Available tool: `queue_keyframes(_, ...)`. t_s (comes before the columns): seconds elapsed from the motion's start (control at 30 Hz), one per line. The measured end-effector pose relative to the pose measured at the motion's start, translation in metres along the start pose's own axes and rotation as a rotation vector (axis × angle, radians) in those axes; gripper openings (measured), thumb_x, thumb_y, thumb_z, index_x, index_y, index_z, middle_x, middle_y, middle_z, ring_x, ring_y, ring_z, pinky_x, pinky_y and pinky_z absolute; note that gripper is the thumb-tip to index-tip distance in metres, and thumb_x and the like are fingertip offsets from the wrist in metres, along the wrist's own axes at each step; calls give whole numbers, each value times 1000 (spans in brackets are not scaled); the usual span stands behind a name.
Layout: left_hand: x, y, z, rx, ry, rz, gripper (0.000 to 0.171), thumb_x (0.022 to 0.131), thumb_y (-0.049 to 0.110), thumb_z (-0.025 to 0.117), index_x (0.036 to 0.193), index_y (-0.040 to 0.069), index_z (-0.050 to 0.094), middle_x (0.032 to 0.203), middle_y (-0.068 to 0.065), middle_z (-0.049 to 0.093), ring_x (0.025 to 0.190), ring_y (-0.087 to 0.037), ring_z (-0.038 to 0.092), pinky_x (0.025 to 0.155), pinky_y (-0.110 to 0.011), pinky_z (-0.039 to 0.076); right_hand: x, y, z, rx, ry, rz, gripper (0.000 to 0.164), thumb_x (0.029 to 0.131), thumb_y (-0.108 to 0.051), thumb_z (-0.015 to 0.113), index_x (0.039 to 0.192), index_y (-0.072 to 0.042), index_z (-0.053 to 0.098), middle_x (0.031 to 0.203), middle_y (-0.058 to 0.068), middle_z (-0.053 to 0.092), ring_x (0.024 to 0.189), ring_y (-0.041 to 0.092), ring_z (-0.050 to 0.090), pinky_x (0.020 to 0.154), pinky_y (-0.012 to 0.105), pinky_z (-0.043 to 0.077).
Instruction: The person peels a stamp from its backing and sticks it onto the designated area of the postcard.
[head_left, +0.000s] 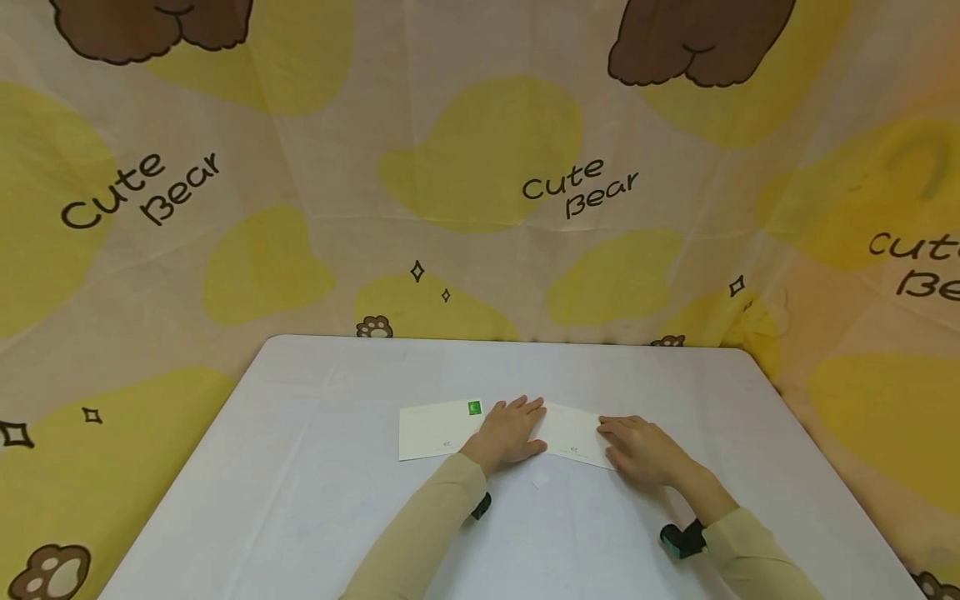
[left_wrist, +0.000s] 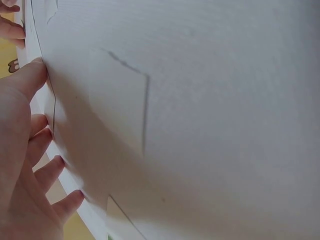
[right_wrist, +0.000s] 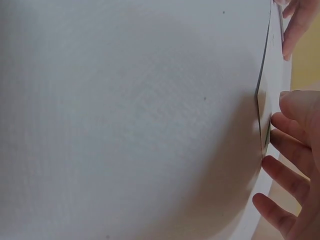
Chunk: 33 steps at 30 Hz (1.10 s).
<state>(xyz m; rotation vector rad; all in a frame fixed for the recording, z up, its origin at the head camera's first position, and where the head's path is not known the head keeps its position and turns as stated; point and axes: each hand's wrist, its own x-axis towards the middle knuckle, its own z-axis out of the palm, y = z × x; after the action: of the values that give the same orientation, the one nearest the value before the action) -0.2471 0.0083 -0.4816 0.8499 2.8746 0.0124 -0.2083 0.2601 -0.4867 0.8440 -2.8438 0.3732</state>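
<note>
Two white cards lie on the table. The left card (head_left: 431, 433) has a green stamp (head_left: 474, 407) at its upper right corner and small dark writing near the bottom. The right card (head_left: 576, 433) is tilted, with its right end lower. My left hand (head_left: 510, 433) rests at the left end of the right card, fingers spread, and covers the gap between the cards. On the other end my right hand (head_left: 645, 450) lays its fingertips, partly hiding that end; in the right wrist view a bit of green shows beside the fingers (right_wrist: 290, 150).
A small white paper scrap (left_wrist: 120, 100) with one uneven edge lies on the table (head_left: 315, 517) in front of the left hand. Behind the table hangs a yellow patterned cloth (head_left: 480, 167). Dark wrist devices (head_left: 682, 540) sit under both wrists.
</note>
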Motion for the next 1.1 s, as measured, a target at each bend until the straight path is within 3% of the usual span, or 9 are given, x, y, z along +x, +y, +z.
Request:
queue_keyframes(0.37, 2, 1, 2, -16, -3, -5, 64, 89, 51, 52, 142, 20, 36, 150, 8, 28, 138, -16, 25, 110, -42, 27, -7, 0, -3, -27, -38, -1, 39, 85, -16, 62, 122, -4, 60, 129, 12, 55, 112, 34, 54, 84, 52, 48)
queue_keyframes(0.57, 2, 1, 2, -8, -10, -7, 64, 89, 51, 51, 143, 20, 35, 150, 8, 27, 138, -15, 25, 110, -41, 26, -11, 1, -6, -38, -20, -34, 38, 85, -15, 62, 121, -2, 60, 128, 14, 56, 110, 35, 55, 82, 53, 48)
queue_keyframes(1.1, 1, 1, 3, -16, -16, -20, 64, 89, 51, 51, 143, 21, 34, 151, 9, 26, 139, -15, 24, 111, -41, 25, -15, 1, -7, -47, -42, 16, 39, 85, -16, 63, 121, -2, 60, 126, 14, 57, 110, 35, 55, 82, 54, 48)
